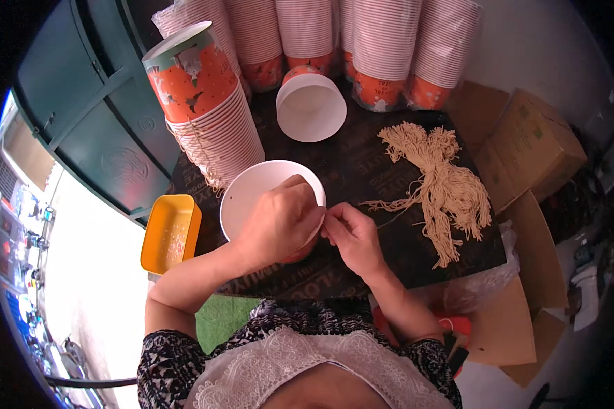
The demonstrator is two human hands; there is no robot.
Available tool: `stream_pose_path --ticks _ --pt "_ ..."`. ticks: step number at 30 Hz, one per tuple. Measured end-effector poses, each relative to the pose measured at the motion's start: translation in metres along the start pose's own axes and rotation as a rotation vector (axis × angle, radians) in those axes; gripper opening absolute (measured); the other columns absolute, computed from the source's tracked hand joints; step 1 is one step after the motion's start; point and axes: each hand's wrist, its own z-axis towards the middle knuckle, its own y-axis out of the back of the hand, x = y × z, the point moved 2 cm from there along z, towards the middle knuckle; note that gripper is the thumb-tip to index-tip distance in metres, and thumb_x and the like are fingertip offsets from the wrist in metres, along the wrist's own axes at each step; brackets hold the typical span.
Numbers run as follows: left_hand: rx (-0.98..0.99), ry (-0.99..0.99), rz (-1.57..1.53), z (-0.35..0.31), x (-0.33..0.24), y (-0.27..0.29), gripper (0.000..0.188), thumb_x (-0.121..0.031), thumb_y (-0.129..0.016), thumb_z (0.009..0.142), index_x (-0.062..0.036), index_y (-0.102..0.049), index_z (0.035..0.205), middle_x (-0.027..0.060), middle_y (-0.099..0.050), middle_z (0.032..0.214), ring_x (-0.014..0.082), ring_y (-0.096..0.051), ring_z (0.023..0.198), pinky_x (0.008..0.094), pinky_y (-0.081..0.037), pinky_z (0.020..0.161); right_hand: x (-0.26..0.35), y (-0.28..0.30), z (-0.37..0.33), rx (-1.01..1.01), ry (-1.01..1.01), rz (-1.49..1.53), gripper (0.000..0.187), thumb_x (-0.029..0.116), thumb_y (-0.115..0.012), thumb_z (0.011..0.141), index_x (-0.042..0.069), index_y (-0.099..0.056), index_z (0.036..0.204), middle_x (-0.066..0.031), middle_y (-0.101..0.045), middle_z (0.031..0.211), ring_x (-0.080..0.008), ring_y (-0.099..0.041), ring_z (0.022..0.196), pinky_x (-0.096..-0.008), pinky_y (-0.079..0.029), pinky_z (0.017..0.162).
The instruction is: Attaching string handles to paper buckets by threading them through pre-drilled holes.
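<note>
A paper bucket (242,198) with a white inside and an orange outside lies tilted near the table's front edge, its mouth toward me. My left hand (283,218) reaches over the mouth, fingers closed on the right side of the rim. Right beside it, my right hand (351,238) is closed in a pinch at the same rim. A thin pale cord trails from my right hand toward a bundle of beige cords (443,184) on the right of the table. The fingertips of my left hand are mostly hidden.
Tall nested bucket stacks (382,41) in plastic line the back. One stack (215,129) at left has cords hanging on its side. Another bucket (312,109) lies mouth forward. A yellow tray (172,235) with small bits sits at left. Cardboard boxes (532,146) stand right of the black table (348,170).
</note>
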Motion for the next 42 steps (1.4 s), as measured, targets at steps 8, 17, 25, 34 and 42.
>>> stream_pose_path --ticks 8,17,25,34,42 --pt "0.252 0.313 -0.591 0.003 0.01 -0.012 0.016 -0.009 -0.069 0.085 0.0022 -0.063 0.076 0.0057 -0.064 0.066 0.0115 -0.06 0.06 0.0293 -0.047 0.055 -0.007 -0.006 -0.004 -0.001 0.05 0.057 0.014 0.013 -0.057 0.099 0.001 -0.06 0.094 -0.0009 -0.06 0.073 -0.0069 -0.055 0.068 -0.0237 -0.046 0.061" --pt "0.283 0.381 -0.469 0.014 0.011 -0.007 0.01 -0.008 -0.069 0.088 0.0014 -0.067 0.084 0.0008 -0.061 0.066 0.0062 -0.054 0.055 0.0211 -0.04 0.049 0.045 0.026 -0.004 0.038 0.039 -0.14 0.011 0.009 -0.06 0.092 0.001 -0.062 0.085 0.0043 -0.055 0.074 -0.0021 -0.046 0.067 -0.0194 -0.037 0.058" --pt "0.312 0.353 -0.495 0.013 0.014 -0.008 0.012 -0.009 -0.071 0.083 0.0022 -0.068 0.087 0.0032 -0.065 0.071 0.0088 -0.059 0.066 0.0267 -0.049 0.06 0.076 0.024 0.017 0.09 0.166 -0.346 0.01 0.008 -0.061 0.091 -0.001 -0.061 0.087 -0.0022 -0.056 0.068 -0.0046 -0.048 0.064 -0.0252 -0.041 0.056" --pt "0.355 0.386 -0.627 0.015 0.024 -0.012 0.009 -0.005 -0.067 0.087 0.0032 -0.063 0.088 0.004 -0.062 0.067 0.0094 -0.058 0.06 0.0244 -0.046 0.052 0.088 0.027 0.026 0.166 0.342 -0.334 0.008 -0.007 -0.054 0.087 0.0 -0.058 0.087 -0.0035 -0.058 0.079 -0.0081 -0.052 0.067 -0.0257 -0.043 0.06" --pt "0.386 0.403 -0.761 0.019 0.021 -0.009 0.01 0.002 -0.065 0.087 0.0029 -0.055 0.088 0.0068 -0.061 0.071 0.011 -0.06 0.057 0.0232 -0.047 0.047 0.067 0.034 0.011 0.012 0.555 -0.68 0.017 -0.005 -0.06 0.082 0.0 -0.062 0.098 -0.0141 -0.056 0.097 -0.0306 -0.062 0.083 -0.0374 -0.05 0.07"
